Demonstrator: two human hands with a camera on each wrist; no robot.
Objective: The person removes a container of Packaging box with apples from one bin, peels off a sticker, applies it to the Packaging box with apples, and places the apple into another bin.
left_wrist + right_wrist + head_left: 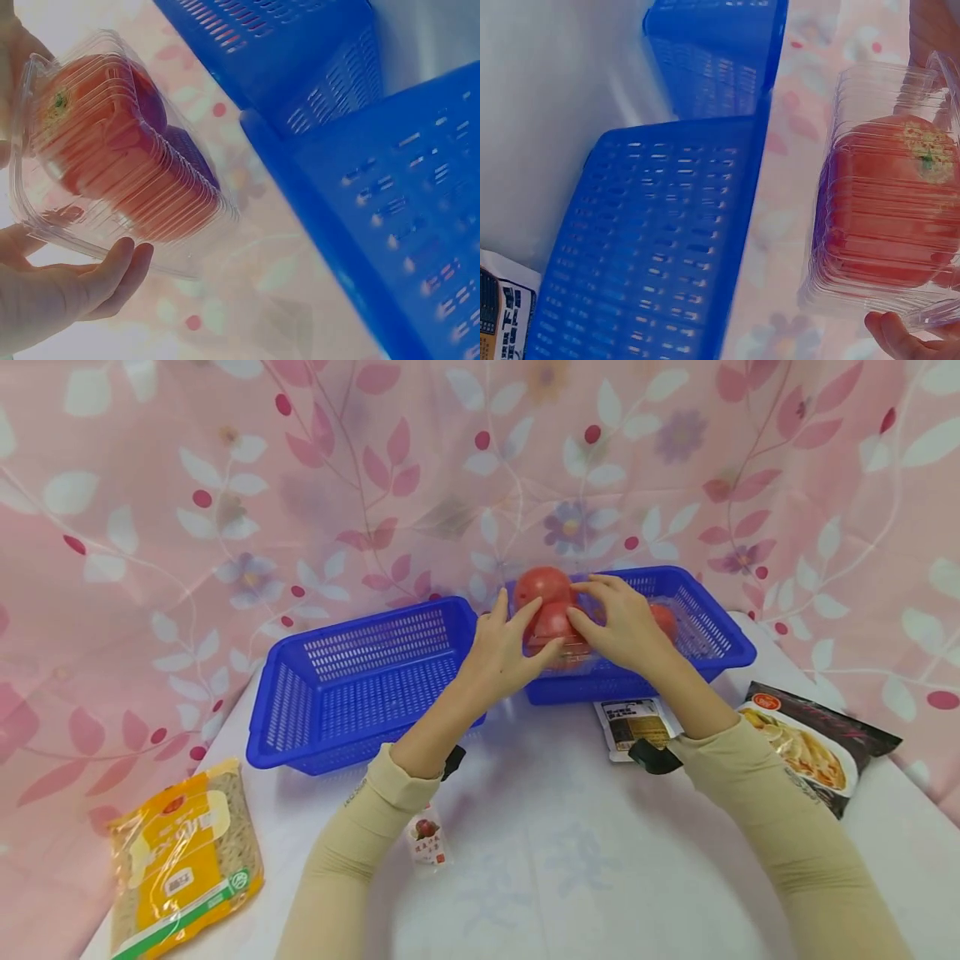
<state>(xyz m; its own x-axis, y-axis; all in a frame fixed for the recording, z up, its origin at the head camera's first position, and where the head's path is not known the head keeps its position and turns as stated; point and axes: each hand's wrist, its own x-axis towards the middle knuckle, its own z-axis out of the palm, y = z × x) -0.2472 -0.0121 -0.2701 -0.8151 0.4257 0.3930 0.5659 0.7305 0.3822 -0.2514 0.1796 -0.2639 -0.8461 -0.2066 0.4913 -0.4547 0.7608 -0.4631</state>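
Both hands hold a ribbed clear plastic box (112,150) of large red tomatoes (543,587) above the left end of the right blue basket (720,639). My left hand (498,652) grips the box's left side, its thumb and fingers spread along the edge. On the other side, my right hand (618,622) grips the box with bent fingers and thumb. In the left wrist view, fingertips press on the rim of the box; the right wrist view shows fingers at its lower corner. Another red tomato (663,620) lies inside the right basket, partly behind the right hand.
A second blue basket (360,747) stands left of the hands. An orange-and-clear food bag (187,860) lies at the far left. In front are a small white packet (427,837), a black-and-silver packet (633,727) and a dark food bag (817,747). Floral cloth (450,468) hangs behind.
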